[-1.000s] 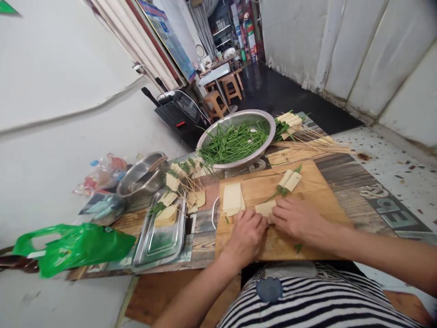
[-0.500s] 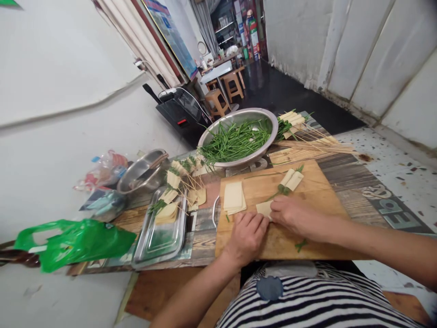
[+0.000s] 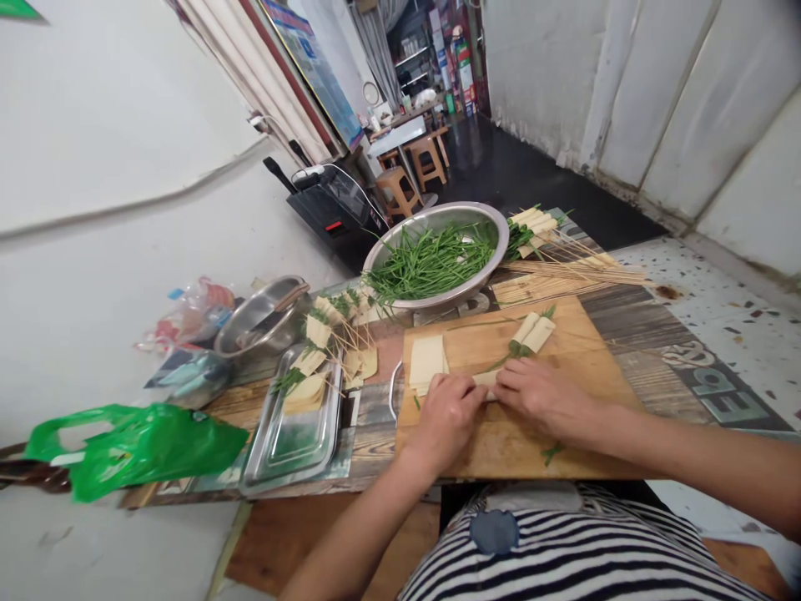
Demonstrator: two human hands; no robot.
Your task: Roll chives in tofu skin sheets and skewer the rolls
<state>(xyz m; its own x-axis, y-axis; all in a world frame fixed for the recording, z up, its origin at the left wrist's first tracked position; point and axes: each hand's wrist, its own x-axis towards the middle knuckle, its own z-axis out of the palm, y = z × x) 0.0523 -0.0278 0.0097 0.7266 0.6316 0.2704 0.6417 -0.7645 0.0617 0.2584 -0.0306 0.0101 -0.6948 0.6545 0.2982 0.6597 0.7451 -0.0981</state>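
On the wooden cutting board, a tofu sheet is partly rolled up between my hands. My left hand closes its fingers on the roll's left end. The fingers of my right hand are curled on its right end, hiding most of it. Just beyond my right hand lie two finished tofu rolls with green chives sticking out of them. A small stack of flat tofu sheets sits by my left hand. A scrap of chive rests near the board's front edge.
A steel basin of chives stands behind the board. Skewered rolls and bare bamboo skewers lie at the back right. Leftward are a metal tray, a steel bowl and a green plastic bag.
The flat tofu sheet has been rolled away from me into a narrower shape. My left hand has moved slightly up, nearer my right hand's fingers.
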